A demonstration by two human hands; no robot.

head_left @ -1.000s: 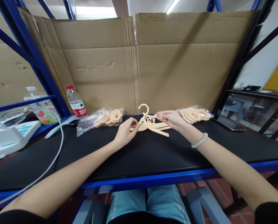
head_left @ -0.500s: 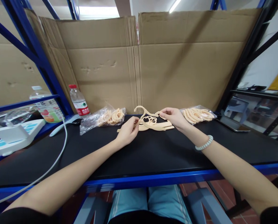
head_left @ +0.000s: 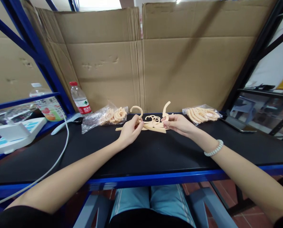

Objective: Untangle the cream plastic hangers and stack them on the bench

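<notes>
My left hand [head_left: 130, 129] is closed on a peach plastic hook piece [head_left: 137, 110] whose curved top stands above my fingers. My right hand [head_left: 178, 123] pinches a second peach curved piece [head_left: 165, 110] that points up. Between both hands, a small pile of peach hanger parts [head_left: 153, 123] lies on the black shelf top [head_left: 155, 152]. A white bead bracelet [head_left: 214, 148] circles my right wrist.
A clear bag of peach rings [head_left: 106, 116] lies left of the pile, and another bag of peach curved parts [head_left: 201, 114] lies right. A water bottle [head_left: 80, 98], white device [head_left: 13, 134] and white cable [head_left: 58, 158] are at the left. Cardboard [head_left: 141, 57] walls the back. A tablet [head_left: 236, 123] lies right.
The two hands have separated the pieces: the left one now lifts a hook upright, the right one raises a curved piece. Both hands came slightly nearer to me.
</notes>
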